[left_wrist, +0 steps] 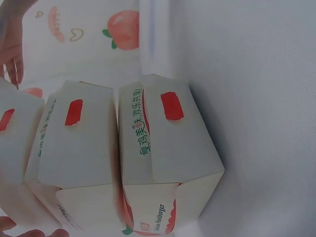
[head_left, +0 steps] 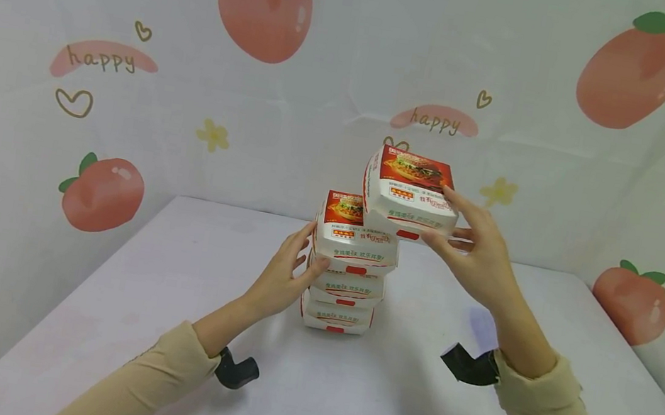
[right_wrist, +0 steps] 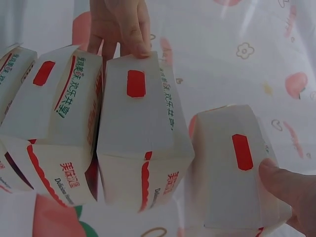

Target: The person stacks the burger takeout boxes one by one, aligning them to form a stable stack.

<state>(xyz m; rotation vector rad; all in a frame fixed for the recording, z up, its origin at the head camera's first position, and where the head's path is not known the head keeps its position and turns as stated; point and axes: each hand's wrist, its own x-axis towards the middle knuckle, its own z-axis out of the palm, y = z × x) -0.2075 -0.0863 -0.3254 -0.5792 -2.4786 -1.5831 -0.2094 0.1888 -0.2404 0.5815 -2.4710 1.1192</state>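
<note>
Three white burger boxes with red tabs stand stacked: a top box (head_left: pixel 359 247), a middle box (head_left: pixel 349 287) and a bottom box (head_left: pixel 336 315). My left hand (head_left: pixel 280 271) touches the left side of the top box, thumb at its front corner, fingers fairly straight along the side. Up and to the right of the stack, my right hand (head_left: pixel 477 251) grips a fourth burger box (head_left: pixel 411 201) by its right end, thumb at the front and fingers around the far side. A narrow gap shows between this held box (right_wrist: pixel 229 168) and the stack in the right wrist view.
The stack stands on a white table (head_left: pixel 201 396). Behind the table hangs a pale cloth (head_left: pixel 345 37) printed with red fruit and hearts. A black mount (head_left: pixel 237 371) is at my left wrist, another black mount (head_left: pixel 470 366) at my right.
</note>
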